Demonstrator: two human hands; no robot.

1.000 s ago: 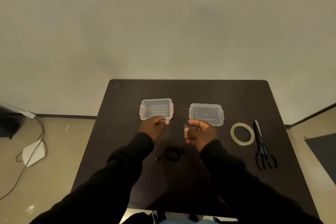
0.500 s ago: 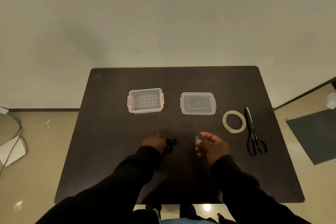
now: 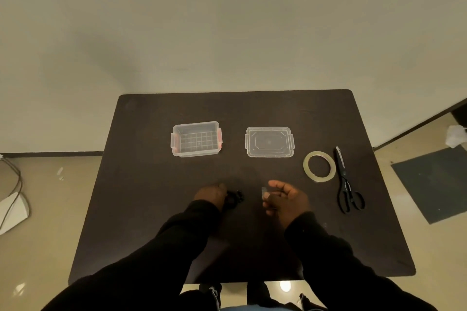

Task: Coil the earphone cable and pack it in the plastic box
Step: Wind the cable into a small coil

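Observation:
A coiled black earphone cable lies on the dark table near its middle front, hard to make out against the surface. My left hand grips its left side. My right hand hovers to the right of it and pinches a small clear piece of tape between thumb and finger. The clear plastic box with pink latches stands open farther back, left of centre. Its clear lid lies flat to the right of it.
A roll of clear tape and black scissors lie at the table's right side. The floor shows a white device with a cable at left and a dark mat at right.
My left hand came back from the box to the coiled cable and closed on it. My right hand stayed near the middle with the tape piece. The camera view shifted.

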